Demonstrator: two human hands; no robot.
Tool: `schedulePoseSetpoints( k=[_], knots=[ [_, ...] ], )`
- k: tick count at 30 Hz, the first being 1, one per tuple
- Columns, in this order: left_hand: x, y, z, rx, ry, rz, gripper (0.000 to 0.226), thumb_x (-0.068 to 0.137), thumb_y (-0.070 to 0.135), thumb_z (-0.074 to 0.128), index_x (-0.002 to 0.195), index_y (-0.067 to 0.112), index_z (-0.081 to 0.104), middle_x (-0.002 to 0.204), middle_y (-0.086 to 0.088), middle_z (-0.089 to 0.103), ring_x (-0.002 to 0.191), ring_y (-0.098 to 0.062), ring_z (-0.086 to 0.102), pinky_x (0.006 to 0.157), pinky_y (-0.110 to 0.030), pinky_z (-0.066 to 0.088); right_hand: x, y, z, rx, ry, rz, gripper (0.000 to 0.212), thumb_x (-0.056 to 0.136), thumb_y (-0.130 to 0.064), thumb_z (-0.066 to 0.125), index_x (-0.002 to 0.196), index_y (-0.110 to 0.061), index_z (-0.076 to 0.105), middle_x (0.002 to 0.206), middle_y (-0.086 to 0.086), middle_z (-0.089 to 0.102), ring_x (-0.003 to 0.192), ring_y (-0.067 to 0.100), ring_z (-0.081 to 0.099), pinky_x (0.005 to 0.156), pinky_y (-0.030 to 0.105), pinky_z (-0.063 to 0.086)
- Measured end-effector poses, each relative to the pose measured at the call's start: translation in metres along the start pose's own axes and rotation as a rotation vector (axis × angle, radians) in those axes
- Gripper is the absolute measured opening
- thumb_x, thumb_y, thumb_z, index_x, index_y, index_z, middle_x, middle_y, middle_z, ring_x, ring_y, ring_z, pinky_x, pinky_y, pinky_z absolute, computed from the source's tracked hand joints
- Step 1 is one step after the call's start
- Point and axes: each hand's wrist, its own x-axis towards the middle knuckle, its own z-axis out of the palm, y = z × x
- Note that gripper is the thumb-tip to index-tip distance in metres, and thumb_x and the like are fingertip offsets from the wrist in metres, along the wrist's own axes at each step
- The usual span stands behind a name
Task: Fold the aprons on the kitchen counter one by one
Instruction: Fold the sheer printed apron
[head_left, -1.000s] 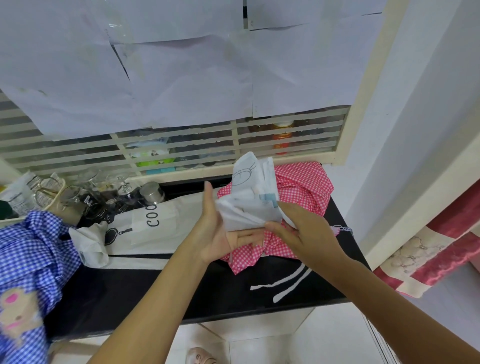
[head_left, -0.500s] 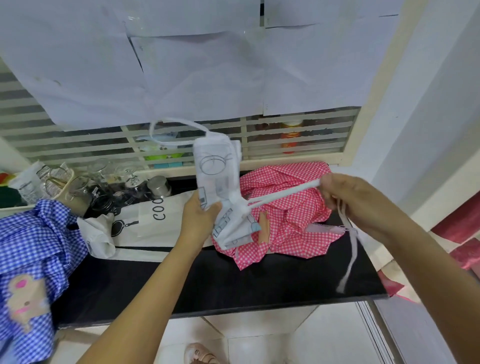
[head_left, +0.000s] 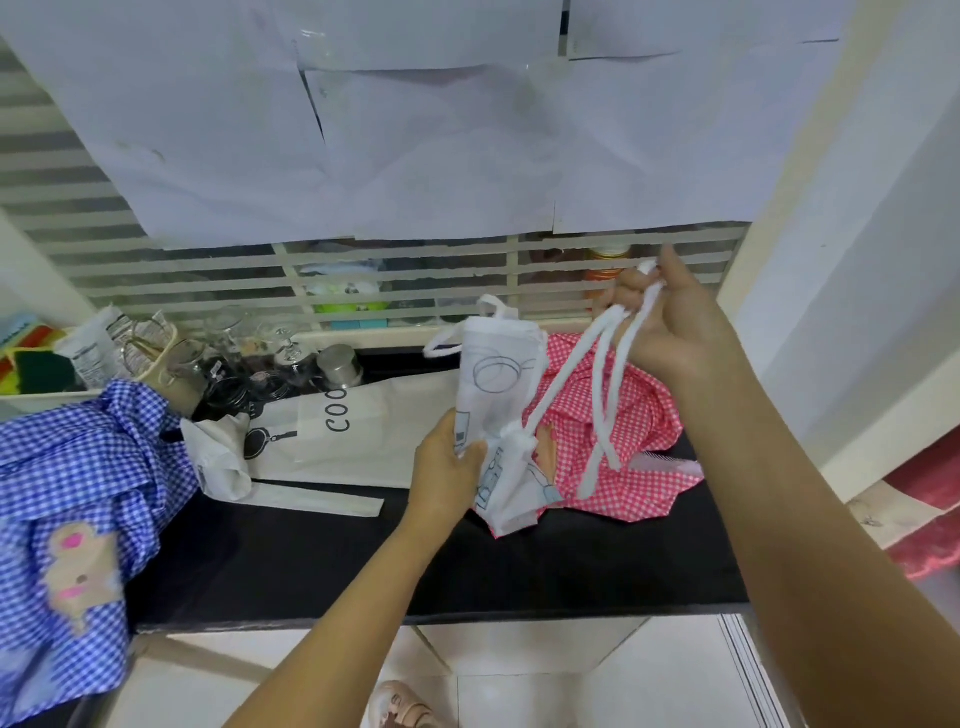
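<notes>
My left hand (head_left: 449, 467) grips a folded white apron (head_left: 496, 395) with line drawings, held upright above the black counter (head_left: 322, 561). My right hand (head_left: 670, 317) is raised to the right and pinches the apron's white strings (head_left: 608, 384), which hang in loops back to the bundle. Behind the bundle a pink checked apron (head_left: 644, 431) lies crumpled on the counter. A cream apron (head_left: 353, 431) printed "COO" lies flat at the centre left. A blue checked apron (head_left: 67, 499) is heaped at the left edge.
Glass jars and a steel tin (head_left: 340, 364) stand at the back of the counter below a slatted window (head_left: 208, 280). A white wall corner (head_left: 831, 260) rises on the right. Tiled floor and a foot (head_left: 400, 709) show below the counter's front edge.
My right hand has risen higher and gathered the strings into loops. The white bundle stays in my left hand, its neck loop now drooping.
</notes>
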Motion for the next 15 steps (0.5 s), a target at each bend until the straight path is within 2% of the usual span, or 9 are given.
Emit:
schedulePoseSetpoints(
  k=[3, 4, 7, 9, 10, 12, 13, 15],
  knots=[
    [-0.012, -0.008, 0.015, 0.04, 0.016, 0.004, 0.031, 0.095, 0.001, 0.048, 0.118, 0.019, 0.058, 0.106, 0.005, 0.066, 0.097, -0.004, 0.063, 0.083, -0.019, 0.052, 0.018, 0.027, 0.024, 0.035, 0.128, -0.032, 0.025, 0.094, -0.027, 0.057, 0.077, -0.01, 0.052, 0.061, 0.0, 0.05, 0.051, 0.01, 0.044, 0.054, 0.019, 0.042],
    [-0.014, -0.01, 0.019, 0.042, 0.047, -0.004, 0.03, 0.096, 0.001, 0.048, 0.119, 0.018, 0.058, 0.106, 0.004, 0.066, 0.097, -0.004, 0.063, 0.082, -0.017, 0.052, 0.021, 0.039, 0.03, -0.027, 0.166, -0.069, 0.023, 0.094, -0.025, 0.057, 0.077, -0.009, 0.054, 0.064, 0.0, 0.052, 0.053, 0.009, 0.048, 0.054, 0.019, 0.044],
    [-0.014, -0.007, 0.026, -0.048, 0.165, -0.135, 0.023, 0.092, 0.0, 0.05, 0.103, 0.016, 0.062, 0.095, 0.0, 0.067, 0.089, -0.011, 0.064, 0.068, -0.013, 0.051, 0.024, 0.078, 0.03, -0.562, 0.125, -0.355, 0.026, 0.098, -0.027, 0.049, 0.078, -0.012, 0.054, 0.067, -0.002, 0.049, 0.057, 0.008, 0.044, 0.056, 0.022, 0.039],
    [-0.01, 0.002, 0.025, -0.251, 0.182, -0.268, 0.02, 0.089, -0.001, 0.053, 0.098, 0.013, 0.064, 0.092, -0.006, 0.07, 0.089, -0.022, 0.068, 0.067, -0.023, 0.055, 0.02, 0.103, 0.012, -0.991, -0.016, -0.6, 0.028, 0.1, -0.031, 0.044, 0.079, -0.015, 0.051, 0.067, -0.005, 0.045, 0.058, 0.005, 0.041, 0.056, 0.021, 0.036],
    [-0.007, 0.007, 0.022, -0.431, 0.17, -0.334, 0.02, 0.089, -0.002, 0.053, 0.101, 0.01, 0.065, 0.092, -0.009, 0.072, 0.088, -0.025, 0.07, 0.066, -0.029, 0.056, 0.018, 0.113, 0.0, -1.155, -0.07, -0.673, 0.03, 0.101, -0.033, 0.042, 0.078, -0.015, 0.051, 0.067, -0.007, 0.046, 0.059, 0.004, 0.042, 0.057, 0.021, 0.036],
    [-0.004, 0.019, 0.017, -0.814, 0.098, -0.449, 0.024, 0.092, -0.003, 0.05, 0.111, 0.005, 0.063, 0.093, -0.012, 0.073, 0.081, -0.024, 0.071, 0.064, -0.032, 0.058, 0.014, 0.123, -0.024, -1.368, -0.114, -0.695, 0.032, 0.102, -0.03, 0.04, 0.08, -0.013, 0.054, 0.069, -0.01, 0.052, 0.063, 0.001, 0.047, 0.061, 0.023, 0.04],
    [-0.002, 0.022, 0.016, -0.939, 0.07, -0.485, 0.026, 0.094, -0.002, 0.048, 0.115, 0.005, 0.061, 0.096, -0.014, 0.073, 0.083, -0.025, 0.071, 0.069, -0.035, 0.059, 0.013, 0.125, -0.034, -1.423, -0.124, -0.669, 0.032, 0.103, -0.026, 0.038, 0.083, -0.009, 0.055, 0.072, -0.009, 0.056, 0.066, 0.001, 0.051, 0.065, 0.026, 0.043],
    [0.001, 0.026, 0.017, -1.047, 0.04, -0.545, 0.03, 0.096, 0.005, 0.047, 0.123, 0.006, 0.059, 0.108, -0.017, 0.07, 0.095, -0.029, 0.067, 0.083, -0.042, 0.055, 0.013, 0.129, -0.048, -1.509, -0.135, -0.616, 0.03, 0.103, -0.018, 0.036, 0.086, 0.0, 0.054, 0.079, 0.005, 0.06, 0.073, 0.011, 0.056, 0.07, 0.038, 0.048]
  ],
)
